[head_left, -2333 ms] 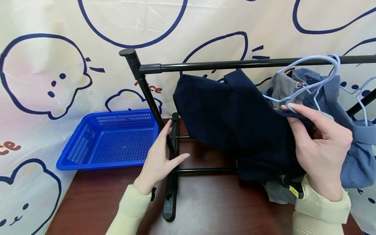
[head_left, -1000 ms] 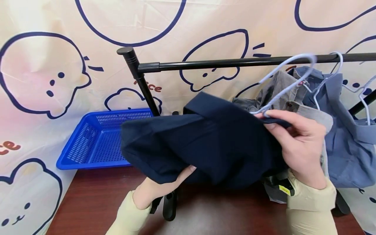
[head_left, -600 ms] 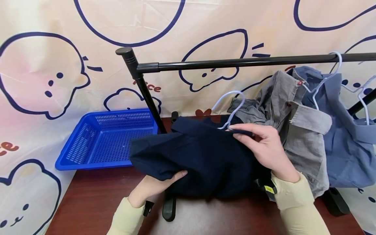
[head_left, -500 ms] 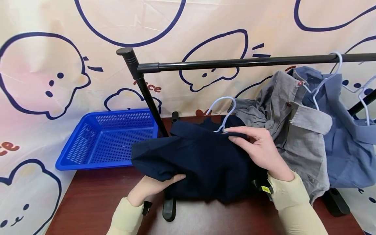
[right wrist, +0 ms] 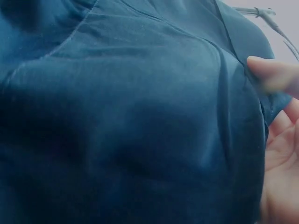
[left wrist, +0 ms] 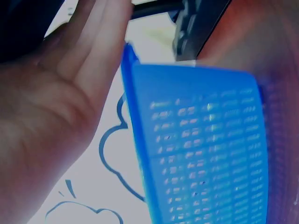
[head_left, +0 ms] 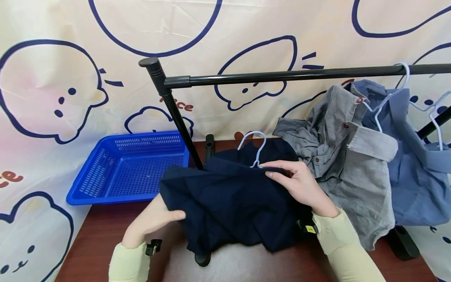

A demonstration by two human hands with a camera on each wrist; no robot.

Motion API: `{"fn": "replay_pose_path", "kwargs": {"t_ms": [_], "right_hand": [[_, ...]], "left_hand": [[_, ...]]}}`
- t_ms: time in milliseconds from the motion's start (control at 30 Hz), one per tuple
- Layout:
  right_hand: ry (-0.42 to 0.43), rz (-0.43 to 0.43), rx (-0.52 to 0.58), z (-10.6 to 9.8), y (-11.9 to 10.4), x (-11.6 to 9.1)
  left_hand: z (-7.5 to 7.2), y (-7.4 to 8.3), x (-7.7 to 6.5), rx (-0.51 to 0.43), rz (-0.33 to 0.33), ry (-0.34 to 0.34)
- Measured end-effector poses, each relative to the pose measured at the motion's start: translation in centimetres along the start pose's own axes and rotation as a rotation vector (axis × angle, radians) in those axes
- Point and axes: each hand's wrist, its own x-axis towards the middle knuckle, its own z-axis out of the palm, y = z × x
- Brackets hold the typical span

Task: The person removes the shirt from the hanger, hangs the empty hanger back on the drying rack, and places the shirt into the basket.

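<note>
**Q:** How many garments are visible, and where is the one being handled?
**A:** Three. The navy garment [head_left: 232, 203], smooth cloth with stitched seams, is at lower centre of the frame. The grey garment [head_left: 366, 180], mottled, with reddish buttons and a pocket flap, and the blue garment [head_left: 423, 184] are at right.

**Q:** State of each hand?
**A:** The right hand [head_left: 299, 180] pinches the navy garment's upper edge between thumb and fingers, beside the hanger [head_left: 263, 143] neck. The left hand [head_left: 155, 217], lower left, is straight-fingered behind the cloth, thumb apart.

**Q:** Hanger count?
**A:** Three, thin and pale. The navy garment's hook sits below the black tubular rail [head_left: 282, 75], clear of it; the two others [head_left: 408, 74] are at right.

**Q:** Containers?
**A:** One: a rectangular blue plastic basket [head_left: 141, 176], left of centre, with perforated walls and visible mesh bottom. The surface [head_left: 246, 266] beneath is reddish-brown, glossy.
</note>
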Motion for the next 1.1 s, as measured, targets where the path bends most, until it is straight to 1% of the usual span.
{"fn": "replay_pose_path", "kwargs": {"t_ms": [33, 100, 167, 233, 300, 367, 433, 500, 567, 633, 667, 733, 867, 1000, 1100], "right_hand": [[-0.005, 0.008, 0.005, 0.1, 0.1, 0.0], [-0.017, 0.023, 0.015, 0.4, 0.3, -0.1], [-0.032, 0.034, 0.017, 0.6, 0.6, -0.2], [-0.042, 0.035, 0.014, 0.9, 0.8, -0.2], [-0.056, 0.027, 0.007, 1.2, 1.0, -0.2], [-0.069, 0.02, -0.001, 1.5, 1.1, -0.2], [-0.085, 0.015, -0.001, 1.8, 1.4, -0.3], [-0.101, 0.01, -0.002, 2.2, 1.6, -0.3], [-0.112, 0.005, 0.002, 2.6, 1.7, -0.2], [-0.121, -0.004, 0.005, 2.9, 1.7, -0.2], [-0.123, -0.005, 0.003, 3.0, 1.7, -0.2], [-0.127, -0.015, 0.005, 3.3, 1.5, -0.1], [-0.131, -0.035, -0.002, 3.7, 1.0, -0.1], [-0.132, -0.055, -0.003, 3.9, 0.4, -0.1], [-0.128, -0.069, -0.006, 4.0, 0.1, 0.0]], "left_hand": [[-0.2, 0.1, -0.1, 0.03, 0.01, 0.049], [-0.5, 0.3, -0.2, 0.075, 0.003, 0.133], [-0.5, 0.7, -0.1, 0.091, -0.022, 0.196], [-0.5, 1.1, 0.1, 0.101, -0.029, 0.258], [-0.3, 1.6, 0.4, 0.116, -0.016, 0.318], [-0.1, 2.2, 0.6, 0.151, 0.004, 0.375], [0.3, 2.9, 0.8, 0.227, 0.04, 0.417], [0.8, 3.5, 1.2, 0.318, 0.083, 0.432], [1.3, 4.1, 1.6, 0.415, 0.118, 0.429], [2.0, 4.5, 1.9, 0.494, 0.129, 0.405], [2.3, 4.7, 2.1, 0.514, 0.125, 0.389], [3.0, 4.9, 2.3, 0.538, 0.1, 0.362], [4.0, 4.7, 2.7, 0.557, 0.053, 0.344], [4.5, 4.5, 3.0, 0.548, 0.039, 0.344], [4.7, 4.3, 3.1, 0.558, 0.034, 0.345]]}}
